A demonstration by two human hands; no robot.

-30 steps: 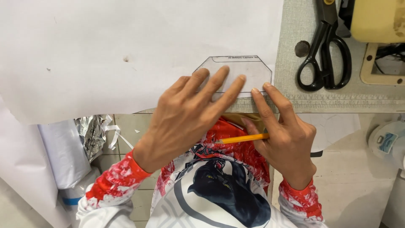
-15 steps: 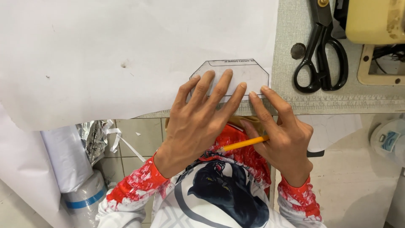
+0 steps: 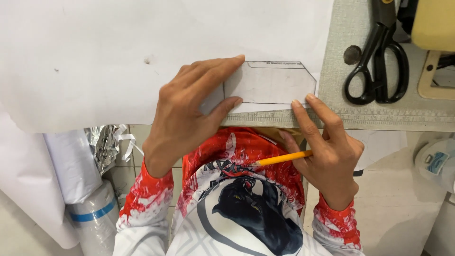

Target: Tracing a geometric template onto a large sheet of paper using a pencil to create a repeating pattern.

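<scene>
Since half a second ago the left hand (image 3: 189, 111) has been sliding leftward off the small pale card template with clipped corners (image 3: 272, 84), so far more of that shape is now showing; only the index and thumb fingers (image 3: 226, 65) are resting at its left end. They are spread wide and pressing flat, gripping nothing. The right hand (image 3: 327, 151) is staying just below the template's right end, its index fingertip touching the long grey ruler (image 3: 379, 118) along the edge of the surface (image 3: 336, 47), while the other fingers are curling around a yellow pencil (image 3: 282, 158) whose tip is pointing left, toward the person's body.

The template is lying on a large white paper sheet (image 3: 95, 57), between the two hands. It is looking thin, light and fairly stiff, and likely to skate on the smooth sheet, so flat pressure from above near an end or edge should be steadying it better than a pinch. Black-handled scissors (image 3: 377, 61) are lying well to the right of the right fingers.
</scene>
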